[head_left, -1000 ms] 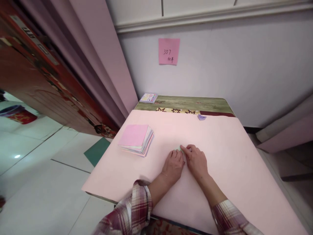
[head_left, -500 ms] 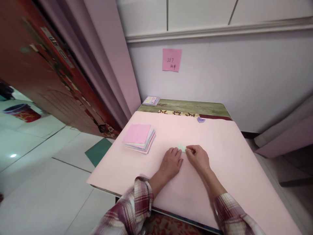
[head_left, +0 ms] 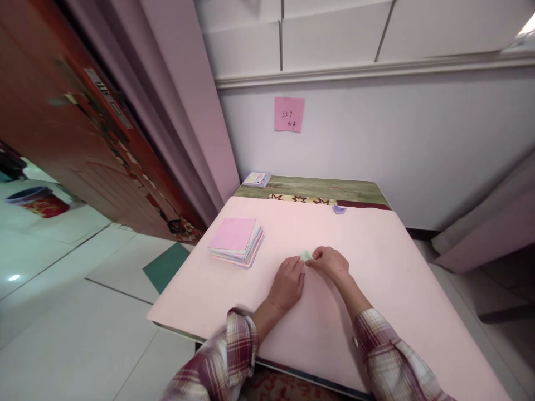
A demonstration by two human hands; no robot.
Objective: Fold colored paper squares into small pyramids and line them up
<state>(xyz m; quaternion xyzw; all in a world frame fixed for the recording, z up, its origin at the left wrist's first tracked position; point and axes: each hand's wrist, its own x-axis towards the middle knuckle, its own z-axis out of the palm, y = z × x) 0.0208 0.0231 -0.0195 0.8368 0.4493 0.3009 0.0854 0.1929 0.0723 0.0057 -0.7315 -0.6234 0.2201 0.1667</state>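
A small pale green folded paper lies on the pink sheet that covers the table. My right hand is curled over it, fingertips pinching its near edge. My left hand rests flat on the sheet just left of the paper, its fingertips touching it. Both forearms wear plaid sleeves.
A stack of coloured square papers, pink on top, sits to the left. A small purple folded piece lies near the sheet's far edge. A paper pack lies at the table's back left corner. A pink note hangs on the wall.
My right hand has curled from pressing the green paper to pinching its edge. My left hand has eased back a little. The camera has tilted slightly.
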